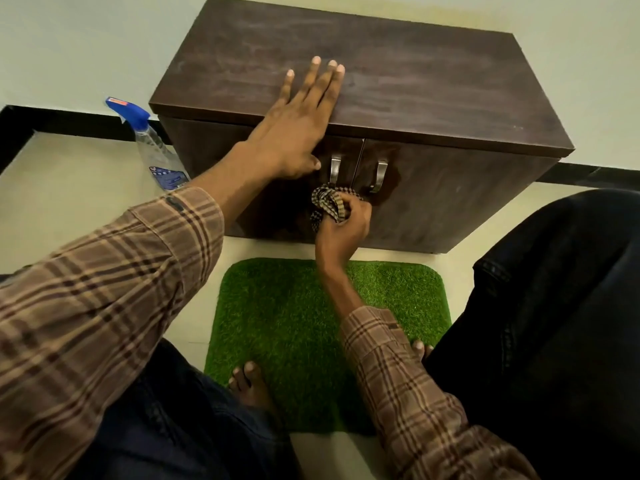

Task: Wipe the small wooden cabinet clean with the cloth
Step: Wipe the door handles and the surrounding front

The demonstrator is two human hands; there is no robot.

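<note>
Brown plaid shirt sleeves [114, 289] with darker stripes cover both forearms, cuffs buttoned; dark trousers [554, 306] fill the lower corners; 2 bare feet [252, 386] show at bottom centre.

- Wall [69, 46]: plain, pale, evenly lit.
- Skirting [69, 124]: black band along the wall base.
- Floor [69, 202]: cream tiles.
- Mat [287, 323]: green artificial turf.

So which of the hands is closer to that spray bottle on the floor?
Left. The left hand rests flat on the cabinet's top edge, nearer the spray bottle; the right hand wipes the doors further away.
</note>
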